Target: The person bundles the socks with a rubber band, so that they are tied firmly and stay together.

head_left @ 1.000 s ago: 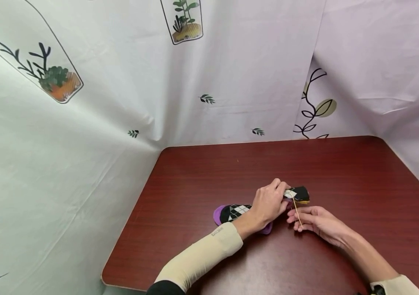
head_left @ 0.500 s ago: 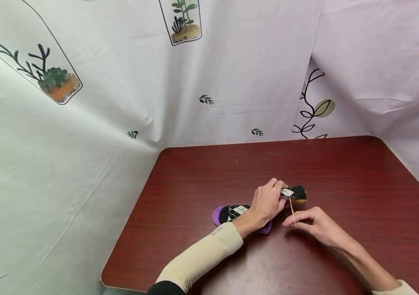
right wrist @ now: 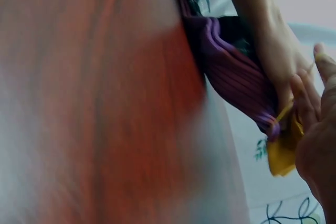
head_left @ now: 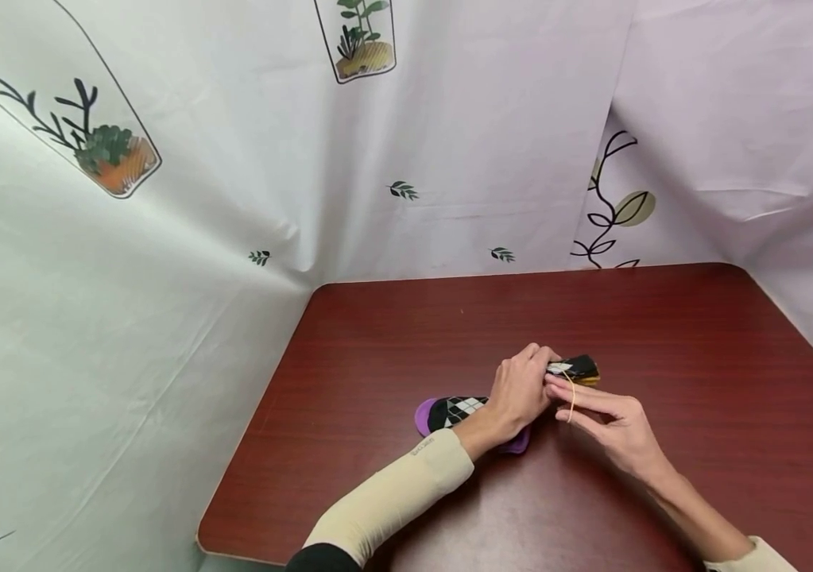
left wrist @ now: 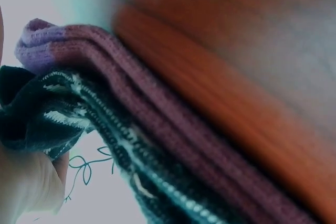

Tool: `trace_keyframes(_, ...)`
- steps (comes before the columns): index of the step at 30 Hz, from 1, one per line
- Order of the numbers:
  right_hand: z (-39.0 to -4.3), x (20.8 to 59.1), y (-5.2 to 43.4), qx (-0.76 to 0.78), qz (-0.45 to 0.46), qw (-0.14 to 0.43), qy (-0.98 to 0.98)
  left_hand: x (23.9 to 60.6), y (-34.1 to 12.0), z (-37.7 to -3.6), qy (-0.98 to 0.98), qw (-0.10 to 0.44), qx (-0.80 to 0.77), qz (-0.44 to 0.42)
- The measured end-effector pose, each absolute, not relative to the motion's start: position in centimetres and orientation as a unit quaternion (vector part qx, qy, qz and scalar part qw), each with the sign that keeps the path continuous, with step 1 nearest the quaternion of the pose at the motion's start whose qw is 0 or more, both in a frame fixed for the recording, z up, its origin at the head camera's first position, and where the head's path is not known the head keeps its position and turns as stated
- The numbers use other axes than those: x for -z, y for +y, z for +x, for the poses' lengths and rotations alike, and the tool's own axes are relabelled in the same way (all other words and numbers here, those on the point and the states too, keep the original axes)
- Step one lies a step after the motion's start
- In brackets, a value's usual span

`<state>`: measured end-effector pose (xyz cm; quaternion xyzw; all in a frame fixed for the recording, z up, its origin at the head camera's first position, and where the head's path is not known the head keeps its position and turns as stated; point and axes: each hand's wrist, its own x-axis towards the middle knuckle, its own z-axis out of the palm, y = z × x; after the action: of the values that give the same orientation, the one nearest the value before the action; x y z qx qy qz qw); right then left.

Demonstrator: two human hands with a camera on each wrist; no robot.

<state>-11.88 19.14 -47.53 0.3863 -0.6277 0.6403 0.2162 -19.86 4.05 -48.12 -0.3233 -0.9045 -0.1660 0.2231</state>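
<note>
A folded pair of argyle socks, black and white with purple toes, lies on the dark red table. My left hand grips the bundle near its black and yellow cuff end. My right hand is just right of it and holds a thin tan rubber band, stretched across its fingers beside the cuff. In the right wrist view the purple sock, the yellow cuff and the rubber band sit beside my right fingers. The left wrist view shows the sock layers close up and blurred.
White plastic sheets printed with plants wall the table at the back and on both sides. The table's front left corner is rounded. Bare tabletop stretches behind and to the right of the socks.
My right hand has come up and left toward the cuff end, bringing the rubber band against the socks. The left hand has kept its grip in place.
</note>
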Motion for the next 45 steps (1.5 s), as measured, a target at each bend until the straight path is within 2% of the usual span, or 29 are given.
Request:
trace_keyframes(10, -11.7, 49.7, 16.9, -0.742, 0.304, 0.276, -0.53, 47.8, 4.6, -20.1, -0.909, 0.225, 0.183, -0.3)
trace_keyframes(19, -10.9, 48.9, 14.1, -0.829, 0.19, 0.309, -0.426, 47.4, 5.4, -20.4, -0.907, 0.236, 0.206, -0.281)
trace_keyframes(26, -10.5, 48.0, 12.2, -0.897, 0.123, 0.286, -0.313, 47.2, 5.8, -20.5, -0.913, 0.228, 0.218, -0.258)
trace_keyframes(30, -10.3, 47.0, 11.8, -0.923, 0.032, 0.272, -0.269, 47.2, 5.9, -20.5, -0.914, 0.232, 0.22, -0.249)
trace_keyframes(34, -10.2, 45.8, 12.2, -0.951, -0.047, 0.224, -0.208, 47.4, 6.0, -20.6, -0.913, 0.238, 0.222, -0.244)
trace_keyframes(45, -10.7, 45.1, 14.5, -0.982, -0.154, 0.106, 0.017, 47.8, 6.1, -20.7, -0.918, 0.231, 0.214, -0.241)
